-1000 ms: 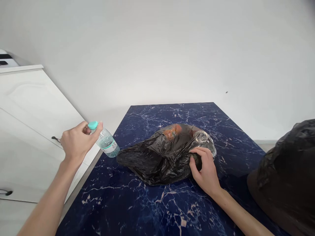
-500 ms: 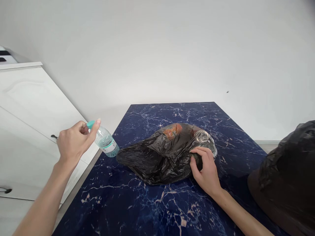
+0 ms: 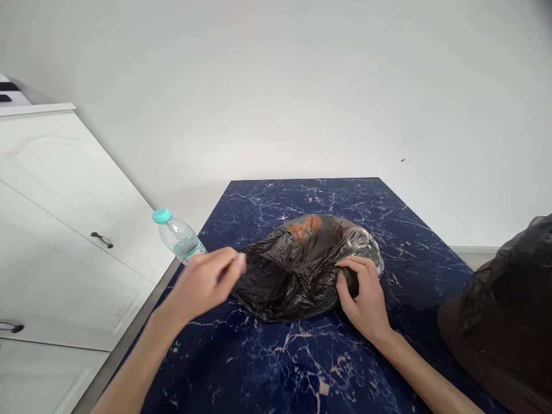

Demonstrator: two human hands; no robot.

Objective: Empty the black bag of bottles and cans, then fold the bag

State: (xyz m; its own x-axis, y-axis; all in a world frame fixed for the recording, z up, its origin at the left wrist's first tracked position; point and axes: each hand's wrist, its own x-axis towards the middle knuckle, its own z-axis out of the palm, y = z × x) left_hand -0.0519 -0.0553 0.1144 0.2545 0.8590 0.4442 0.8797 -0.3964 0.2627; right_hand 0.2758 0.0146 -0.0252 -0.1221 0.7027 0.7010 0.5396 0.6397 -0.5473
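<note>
Two hands are at a black bag (image 3: 280, 287) lying on the blue table (image 3: 259, 359) — the right hand (image 3: 364, 296) pinches its right end between thumb and bent fingers. The left hand (image 3: 211, 279), blurred, curls by its left end — grip impossible to tell — near a bottle (image 3: 177, 234).

There are two hands (image 3: 206, 283) (image 3: 366, 302), one bottle (image 3: 176, 234), two black bags (image 3: 280, 287) (image 3: 513, 287), one table (image 3: 267, 356) and two cabinet handles (image 3: 102, 240) (image 3: 16, 328)
</note>
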